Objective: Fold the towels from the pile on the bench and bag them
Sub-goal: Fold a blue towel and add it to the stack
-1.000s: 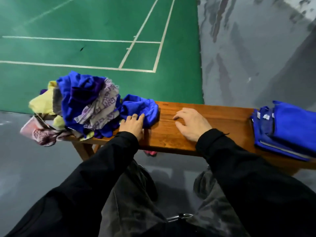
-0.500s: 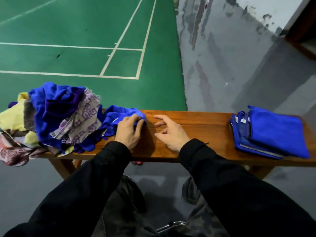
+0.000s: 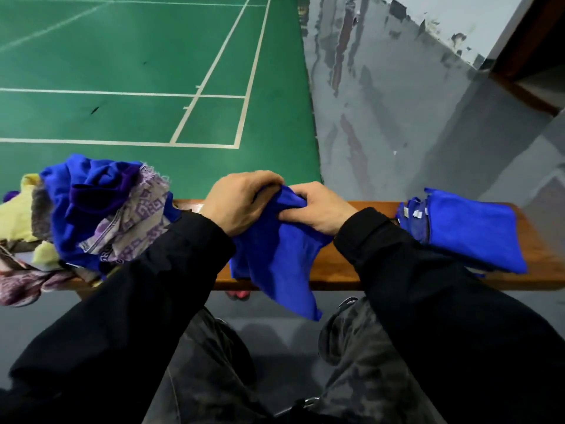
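A blue towel (image 3: 279,258) hangs above the middle of the wooden bench (image 3: 342,270), its lower corner drooping past the front edge. My left hand (image 3: 240,201) grips its upper left part and my right hand (image 3: 319,209) pinches the upper right part, the two hands close together. A jumbled pile of towels (image 3: 91,215), blue, purple-patterned and yellow, lies on the bench's left end. Folded blue towels (image 3: 470,231) are stacked on the right end. No bag is in view.
Beyond the bench lies a green court floor (image 3: 137,71) with white lines, then a grey floor (image 3: 397,117) and a wall to the right. My knees are below the bench's front edge. A small pink object (image 3: 238,294) shows under the bench.
My left hand pulled the blue towel from the pile and lifted it. My right hand left the bench top and took hold of the towel too. The view shifted left.
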Action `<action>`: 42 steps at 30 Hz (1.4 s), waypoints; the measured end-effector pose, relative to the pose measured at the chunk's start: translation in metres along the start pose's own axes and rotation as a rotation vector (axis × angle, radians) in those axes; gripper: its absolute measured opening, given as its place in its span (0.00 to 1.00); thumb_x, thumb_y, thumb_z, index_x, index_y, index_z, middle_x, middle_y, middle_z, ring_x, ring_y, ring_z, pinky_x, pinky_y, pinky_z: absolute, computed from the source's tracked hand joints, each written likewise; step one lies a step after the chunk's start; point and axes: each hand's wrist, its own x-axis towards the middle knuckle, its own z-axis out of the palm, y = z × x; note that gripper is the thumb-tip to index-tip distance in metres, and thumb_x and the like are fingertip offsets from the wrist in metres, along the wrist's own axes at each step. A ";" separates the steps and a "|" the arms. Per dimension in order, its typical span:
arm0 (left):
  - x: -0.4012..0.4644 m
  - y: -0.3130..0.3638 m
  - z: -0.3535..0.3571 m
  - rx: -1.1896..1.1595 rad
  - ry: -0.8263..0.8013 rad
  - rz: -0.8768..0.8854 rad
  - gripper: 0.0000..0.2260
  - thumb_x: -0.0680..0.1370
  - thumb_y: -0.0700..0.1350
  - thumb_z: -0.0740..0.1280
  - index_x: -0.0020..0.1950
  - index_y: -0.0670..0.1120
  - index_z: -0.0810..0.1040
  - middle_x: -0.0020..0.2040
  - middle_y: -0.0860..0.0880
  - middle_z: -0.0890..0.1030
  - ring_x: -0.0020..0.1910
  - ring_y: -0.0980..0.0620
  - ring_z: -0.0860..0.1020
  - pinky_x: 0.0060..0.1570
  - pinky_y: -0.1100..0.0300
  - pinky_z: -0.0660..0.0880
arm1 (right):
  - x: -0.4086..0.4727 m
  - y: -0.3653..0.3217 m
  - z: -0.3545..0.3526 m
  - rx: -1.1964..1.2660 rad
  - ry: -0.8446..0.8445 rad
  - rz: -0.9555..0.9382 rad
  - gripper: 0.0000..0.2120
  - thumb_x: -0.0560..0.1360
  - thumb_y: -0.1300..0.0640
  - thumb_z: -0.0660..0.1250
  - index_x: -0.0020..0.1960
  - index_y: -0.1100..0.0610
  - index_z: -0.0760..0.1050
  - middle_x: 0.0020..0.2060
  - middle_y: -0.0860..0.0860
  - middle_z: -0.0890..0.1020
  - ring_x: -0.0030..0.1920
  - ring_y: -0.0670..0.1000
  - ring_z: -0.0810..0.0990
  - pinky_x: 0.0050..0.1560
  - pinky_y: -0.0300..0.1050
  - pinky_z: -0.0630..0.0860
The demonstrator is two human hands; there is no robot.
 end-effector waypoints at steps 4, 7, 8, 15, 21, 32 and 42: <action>0.006 -0.004 -0.019 0.058 0.094 -0.044 0.13 0.80 0.54 0.62 0.53 0.48 0.81 0.47 0.47 0.85 0.46 0.43 0.82 0.46 0.51 0.78 | -0.010 0.013 -0.033 -0.066 -0.027 0.101 0.05 0.73 0.61 0.73 0.47 0.62 0.82 0.41 0.60 0.84 0.39 0.50 0.79 0.45 0.53 0.77; 0.006 -0.004 -0.027 0.039 -0.024 -0.099 0.17 0.76 0.60 0.70 0.51 0.47 0.82 0.43 0.46 0.84 0.41 0.45 0.81 0.42 0.54 0.76 | -0.017 0.014 -0.049 0.025 -0.001 0.105 0.02 0.74 0.63 0.74 0.46 0.61 0.82 0.36 0.55 0.82 0.39 0.49 0.77 0.44 0.48 0.73; 0.004 -0.006 -0.028 0.040 -0.087 -0.117 0.16 0.75 0.59 0.71 0.51 0.47 0.82 0.41 0.46 0.84 0.40 0.46 0.80 0.41 0.54 0.76 | -0.019 0.011 -0.053 0.082 0.027 0.088 0.02 0.74 0.64 0.74 0.44 0.59 0.81 0.35 0.52 0.81 0.38 0.48 0.77 0.43 0.46 0.73; -0.001 -0.040 -0.034 -0.310 -0.193 -0.454 0.10 0.69 0.53 0.75 0.42 0.48 0.81 0.36 0.48 0.80 0.36 0.52 0.75 0.39 0.57 0.70 | -0.024 0.006 -0.096 0.181 0.171 0.145 0.13 0.73 0.58 0.77 0.35 0.55 0.74 0.26 0.44 0.76 0.30 0.44 0.72 0.32 0.36 0.67; 0.010 -0.053 -0.042 -0.735 -0.118 -0.680 0.09 0.74 0.32 0.71 0.42 0.44 0.75 0.28 0.53 0.78 0.26 0.58 0.74 0.27 0.66 0.71 | -0.005 0.027 -0.116 0.255 0.493 0.104 0.17 0.71 0.68 0.73 0.34 0.52 0.70 0.25 0.41 0.73 0.31 0.43 0.70 0.33 0.39 0.66; 0.054 -0.022 -0.070 -1.106 0.372 -0.372 0.09 0.70 0.35 0.71 0.42 0.49 0.83 0.40 0.50 0.83 0.40 0.53 0.78 0.47 0.62 0.73 | -0.008 -0.008 -0.144 0.909 0.757 -0.113 0.12 0.73 0.73 0.65 0.50 0.60 0.80 0.45 0.58 0.84 0.47 0.55 0.82 0.49 0.47 0.78; -0.091 -0.036 0.028 -0.702 -0.002 -0.611 0.10 0.72 0.32 0.74 0.41 0.47 0.82 0.37 0.57 0.83 0.38 0.61 0.77 0.44 0.62 0.73 | -0.100 0.111 -0.025 0.511 0.555 0.341 0.14 0.71 0.75 0.68 0.42 0.57 0.79 0.37 0.52 0.83 0.39 0.48 0.80 0.47 0.43 0.76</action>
